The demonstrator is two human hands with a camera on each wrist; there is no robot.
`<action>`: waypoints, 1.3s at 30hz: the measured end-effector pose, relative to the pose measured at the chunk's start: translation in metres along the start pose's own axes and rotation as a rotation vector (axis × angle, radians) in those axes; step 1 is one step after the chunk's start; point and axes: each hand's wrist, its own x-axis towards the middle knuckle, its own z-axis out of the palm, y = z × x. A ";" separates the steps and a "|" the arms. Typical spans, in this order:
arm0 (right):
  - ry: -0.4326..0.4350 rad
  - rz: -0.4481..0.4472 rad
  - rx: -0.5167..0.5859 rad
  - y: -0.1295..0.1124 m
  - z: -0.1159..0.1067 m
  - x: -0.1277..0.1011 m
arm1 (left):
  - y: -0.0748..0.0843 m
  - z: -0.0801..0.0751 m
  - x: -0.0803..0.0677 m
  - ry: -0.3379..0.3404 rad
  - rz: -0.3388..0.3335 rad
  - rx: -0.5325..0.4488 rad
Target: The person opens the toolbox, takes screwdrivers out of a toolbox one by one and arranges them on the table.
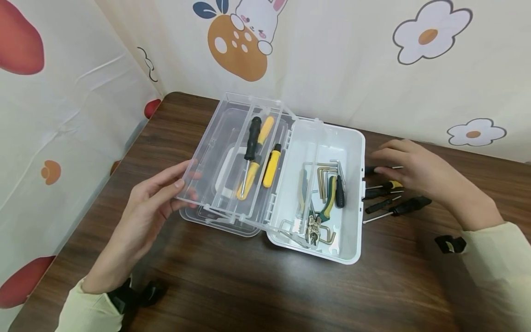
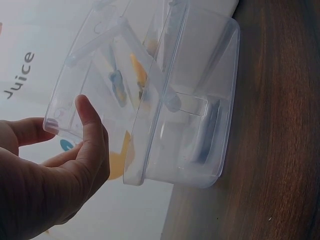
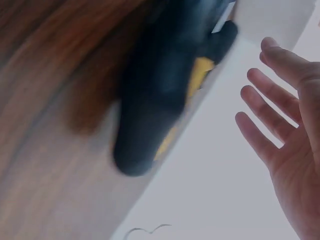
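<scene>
Toolbox (image 1: 352,154) between left hand (image 1: 149,205), pinching tray (image 1: 213,147), and right hand (image 1: 419,168), fingers parted near screwdrivers (image 1: 410,205); likely sorting step, grip needed next.

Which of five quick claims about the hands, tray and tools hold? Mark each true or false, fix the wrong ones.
1. The left hand holds the clear tray. True.
2. The tray is empty. False: a black screwdriver and yellow tools lie in it.
3. Pliers lie in the white box. True.
4. The right hand grips the pliers. False: it is by the loose screwdrivers.
5. Those screwdrivers lie on the table, right of the box. True.
</scene>
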 end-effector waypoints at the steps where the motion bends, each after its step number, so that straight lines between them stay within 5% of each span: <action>1: 0.009 -0.017 0.005 -0.003 -0.002 0.003 | 0.000 0.000 0.000 0.000 0.000 0.001; 19: 0.019 -0.158 -0.018 -0.065 -0.030 0.057 | 0.000 -0.001 0.000 0.005 -0.011 0.006; 39: -0.150 -0.328 0.019 -0.122 -0.001 0.114 | -0.002 0.000 0.001 0.001 -0.013 -0.004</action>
